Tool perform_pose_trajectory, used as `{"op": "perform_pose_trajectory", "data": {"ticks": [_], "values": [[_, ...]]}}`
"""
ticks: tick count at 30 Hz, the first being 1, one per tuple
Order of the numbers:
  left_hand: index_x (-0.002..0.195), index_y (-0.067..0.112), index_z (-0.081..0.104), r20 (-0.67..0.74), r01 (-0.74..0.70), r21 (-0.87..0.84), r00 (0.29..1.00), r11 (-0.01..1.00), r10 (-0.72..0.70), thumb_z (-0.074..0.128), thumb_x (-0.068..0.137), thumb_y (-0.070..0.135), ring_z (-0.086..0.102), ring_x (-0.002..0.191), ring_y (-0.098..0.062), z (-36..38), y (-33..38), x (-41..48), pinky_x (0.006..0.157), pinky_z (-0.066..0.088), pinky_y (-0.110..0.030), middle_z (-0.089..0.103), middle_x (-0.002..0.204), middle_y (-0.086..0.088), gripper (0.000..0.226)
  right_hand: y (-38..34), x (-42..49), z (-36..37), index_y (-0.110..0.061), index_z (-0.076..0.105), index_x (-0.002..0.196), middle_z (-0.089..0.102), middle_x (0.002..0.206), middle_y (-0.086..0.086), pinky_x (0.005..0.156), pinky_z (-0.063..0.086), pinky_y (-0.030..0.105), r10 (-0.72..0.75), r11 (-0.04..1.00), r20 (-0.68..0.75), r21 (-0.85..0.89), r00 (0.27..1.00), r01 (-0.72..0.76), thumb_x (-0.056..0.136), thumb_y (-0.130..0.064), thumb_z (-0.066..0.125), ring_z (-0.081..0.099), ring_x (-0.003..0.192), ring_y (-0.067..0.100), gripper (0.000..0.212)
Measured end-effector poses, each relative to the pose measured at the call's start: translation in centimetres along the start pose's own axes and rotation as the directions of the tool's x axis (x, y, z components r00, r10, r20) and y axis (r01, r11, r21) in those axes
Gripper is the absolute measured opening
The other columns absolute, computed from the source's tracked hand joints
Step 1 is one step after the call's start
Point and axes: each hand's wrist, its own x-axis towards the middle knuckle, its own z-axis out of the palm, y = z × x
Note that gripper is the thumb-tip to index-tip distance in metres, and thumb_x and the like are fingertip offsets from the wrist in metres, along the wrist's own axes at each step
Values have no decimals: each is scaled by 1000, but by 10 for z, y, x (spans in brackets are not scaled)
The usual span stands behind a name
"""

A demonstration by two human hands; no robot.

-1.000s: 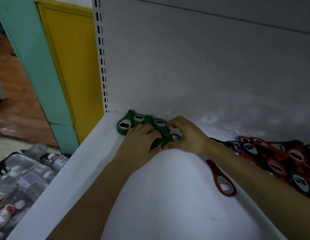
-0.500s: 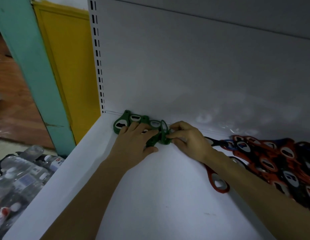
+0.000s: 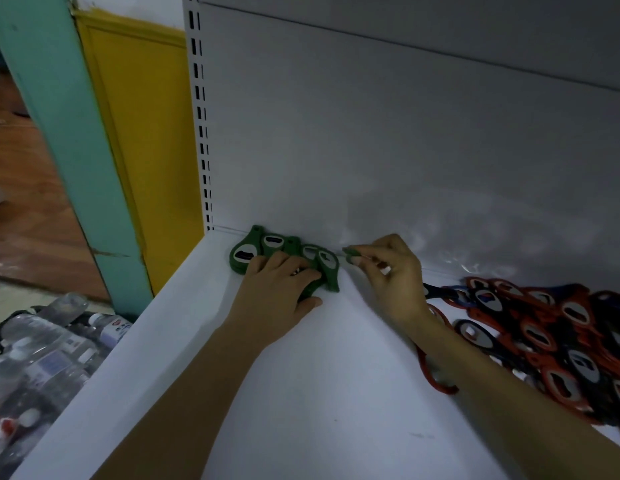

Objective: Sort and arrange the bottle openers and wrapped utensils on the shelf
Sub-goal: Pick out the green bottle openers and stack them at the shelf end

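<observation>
Two hands: left hand (image 3: 280,289) presses green openers (image 3: 248,251) flat-fingered, right hand (image 3: 395,278) pinches a green tip (image 3: 350,252).

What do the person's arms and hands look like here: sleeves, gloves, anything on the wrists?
No sleeves, gloves, watch, bands or rings are visible. The left hand and right hand are bare, and so are both arms up to the frame edge. The light is dim, so small details could be missed.
</observation>
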Motion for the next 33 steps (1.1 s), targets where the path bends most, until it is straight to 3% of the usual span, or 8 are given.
{"op": "perform_pose_trajectory", "data": {"ticks": [4,9,15,19,22,25,29,33], "values": [[115,20,66,25,15,-32,1000,999,-15,65,82,44,56,108,-26,1,-2,0,88,37,-40,65,116,-2,41,-8,-3,13,-11,72,99,66,88,1,74,50,10,21,999,-35,43,999,-20,82,5,67,61,78,2,24],[125,9,55,2,67,-86,998,994,-67,72,76,41,57,107,-29,1,0,0,88,40,-41,62,118,-10,61,-16,0,30,-3,73,101,72,96,15,75,56,38,-91,977,208,-171,974,128,80,13,61,67,84,30,29],[123,18,62,11,11,-48,1000,999,-10,70,80,39,57,114,-28,1,-2,0,98,37,-47,63,124,-5,49,-13,-5,16,-13,65,101,65,86,1,56,36,23,328,843,255,-514,910,-160,87,-35,63,58,76,19,26],[122,17,62,28,40,-55,999,998,-38,67,81,42,55,115,-26,2,-3,0,102,33,-45,63,123,-4,48,-22,-3,7,-11,66,86,60,69,1,49,33,25,304,742,258,-668,917,-58,94,-24,50,50,55,15,22],[127,20,57,36,41,-61,999,997,-39,60,84,47,49,121,-24,3,-4,0,105,27,-42,57,130,-1,51,-29,5,4,-9,64,88,69,75,6,52,51,30,440,879,89,-246,894,-408,94,-17,54,62,54,16,14],[127,19,56,32,43,-64,999,997,-41,59,84,49,48,121,-22,3,-4,0,104,27,-40,57,130,-1,52,-43,21,11,-2,61,85,72,73,14,57,58,36,756,477,259,411,601,-777,93,-9,56,68,53,19,12],[133,8,47,48,98,-136,995,986,-92,66,81,46,53,115,-27,3,-3,0,101,33,-37,59,125,-10,66,-49,31,34,2,62,75,66,53,11,45,54,31,774,482,312,272,551,-833,92,-16,59,61,40,18,25],[140,7,38,74,97,-217,994,971,-83,69,80,43,53,116,-29,2,-2,1,101,35,-36,55,129,-13,76,-45,28,42,-9,58,60,64,51,8,42,47,24,698,707,252,-92,670,-701,90,-22,57,58,38,16,32]]}}
